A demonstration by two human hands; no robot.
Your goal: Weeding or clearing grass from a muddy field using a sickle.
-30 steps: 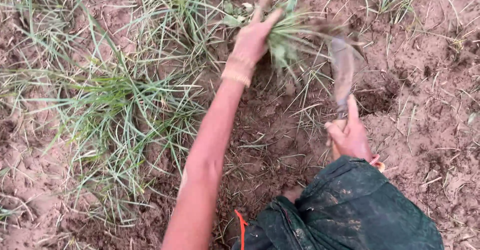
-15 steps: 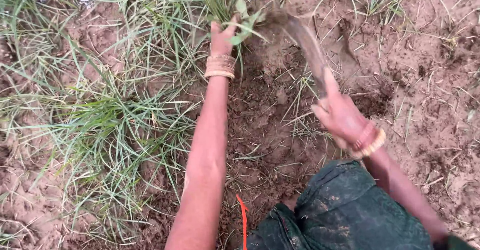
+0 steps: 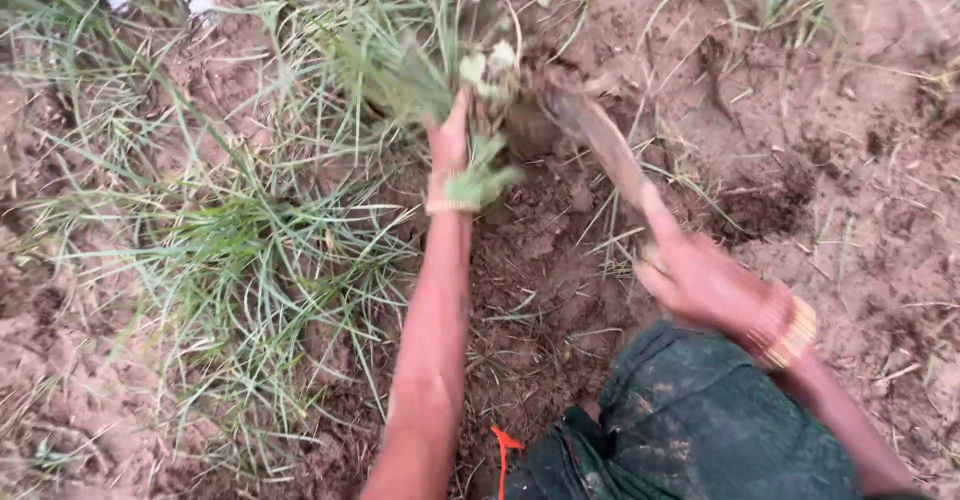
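The person crouches over bare, reddish-brown soil (image 3: 860, 160), with one knee in dark green cloth (image 3: 690, 430) at the lower edge of the view. The left hand (image 3: 450, 150) is stretched forward at the end of a straight arm and is closed around the base of a grass clump (image 3: 400, 80). Green blades stick out past the wrist, where a pale bangle (image 3: 447, 206) sits. The clump leans away from the person, towards the top of the view.

The right hand (image 3: 700, 280) is clenched around the handle of a digging blade (image 3: 600, 140). Both hand and tool are blurred, so the exact finger placement cannot be made out. The blade is dull, soil-coloured and narrow. It runs diagonally from the hand up and left, and its far end is at the foot of the gripped clump, just beside the left hand. Whether the tip is in the earth cannot be told. Stacked golden bangles (image 3: 790, 332) circle the right wrist.

Darker, loosened earth (image 3: 540, 260) lies between the two arms. A wider tuft of thin grass (image 3: 240, 260) spreads out to the left of the left arm, apart from the blade. A short orange strip (image 3: 503, 450) shows beside the knee.
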